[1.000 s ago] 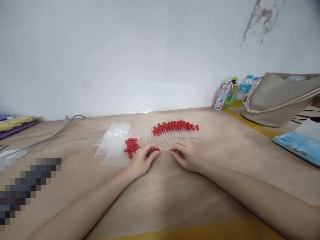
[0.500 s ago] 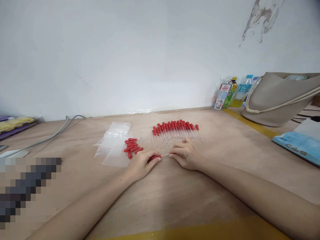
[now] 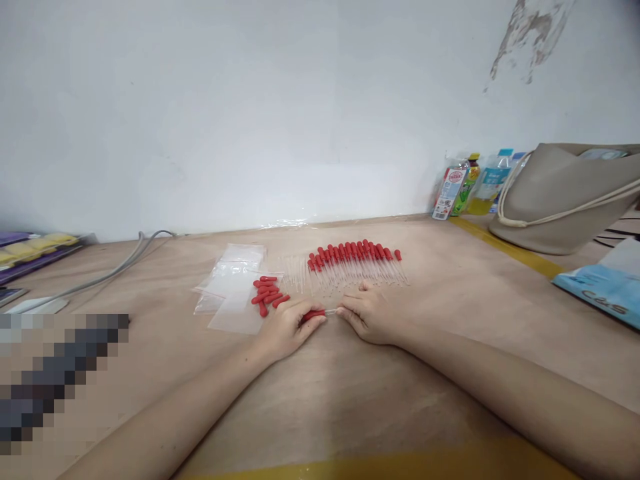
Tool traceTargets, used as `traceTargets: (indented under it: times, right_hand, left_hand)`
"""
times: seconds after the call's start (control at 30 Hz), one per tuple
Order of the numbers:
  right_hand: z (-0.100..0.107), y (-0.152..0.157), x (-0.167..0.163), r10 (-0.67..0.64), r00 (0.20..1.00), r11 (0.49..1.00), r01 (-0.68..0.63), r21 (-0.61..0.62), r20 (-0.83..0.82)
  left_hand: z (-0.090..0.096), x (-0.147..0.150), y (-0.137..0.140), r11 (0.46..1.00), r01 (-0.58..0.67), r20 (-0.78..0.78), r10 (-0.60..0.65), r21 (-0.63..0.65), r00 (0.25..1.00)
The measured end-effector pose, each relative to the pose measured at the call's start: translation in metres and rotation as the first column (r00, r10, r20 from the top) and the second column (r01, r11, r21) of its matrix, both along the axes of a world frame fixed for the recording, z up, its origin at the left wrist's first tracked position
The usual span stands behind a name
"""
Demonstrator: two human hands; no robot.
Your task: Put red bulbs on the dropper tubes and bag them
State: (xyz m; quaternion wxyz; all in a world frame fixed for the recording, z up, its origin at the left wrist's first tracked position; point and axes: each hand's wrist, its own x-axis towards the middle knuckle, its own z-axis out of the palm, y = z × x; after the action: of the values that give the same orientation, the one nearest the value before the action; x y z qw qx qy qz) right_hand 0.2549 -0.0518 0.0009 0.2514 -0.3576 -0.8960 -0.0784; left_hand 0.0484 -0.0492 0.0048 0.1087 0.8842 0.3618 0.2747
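My left hand (image 3: 293, 325) is closed around a red rubber dropper bulb (image 3: 315, 313), its open end facing right. Between finger and thumb, my right hand (image 3: 367, 313) pinches a clear glass dropper tube (image 3: 331, 312). The tube's left end meets the bulb's mouth; how deep it sits inside I cannot tell. Just beyond my left hand lies a small pile of loose red bulbs (image 3: 267, 292). Behind both hands, droppers with red bulbs (image 3: 355, 252) lie side by side in a row. Bare glass tubes (image 3: 294, 272) lie at that row's left.
Clear plastic bags (image 3: 230, 287) lie left of the bulbs. A grey cable (image 3: 110, 272) crosses the table at left. Drink bottles (image 3: 493, 183), a carton (image 3: 449, 193), a grey bag (image 3: 555, 200) and a blue tissue pack (image 3: 600, 293) stand or lie at right.
My two hands are slightly closer together, and less of the glass tube shows between them. The whole view has shifted a little.
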Motion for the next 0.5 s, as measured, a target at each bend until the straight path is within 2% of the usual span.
traceTargets:
  times: [0.17,0.27,0.37,0.43,0.5]
  right_hand:
    - [0.012,0.001,0.002,0.054,0.998,0.998,-0.052,-0.041,0.037]
    - [0.020,0.006,0.012,0.049,0.995,0.997,-0.044,-0.060,0.085]
    - [0.026,0.018,0.027,-0.127,0.992,0.982,0.127,-0.143,0.004]
    - [0.028,0.030,0.034,-0.294,0.949,0.928,0.254,-0.272,-0.118]
    - [0.030,0.044,0.036,-0.461,0.857,0.852,0.356,-0.383,-0.231]
  left_hand:
    - [0.003,0.000,0.001,1.000,0.009,-0.003,-0.009,0.024,1.000]
    - [0.001,-0.002,0.002,0.999,-0.049,0.050,0.048,0.024,0.998]
    - [-0.003,-0.003,0.002,0.996,-0.090,0.082,0.091,-0.009,0.993]
    - [-0.004,-0.003,0.002,0.996,-0.092,0.071,0.093,-0.019,0.993]
    - [-0.004,-0.003,0.003,0.997,-0.073,0.040,0.074,-0.029,0.996]
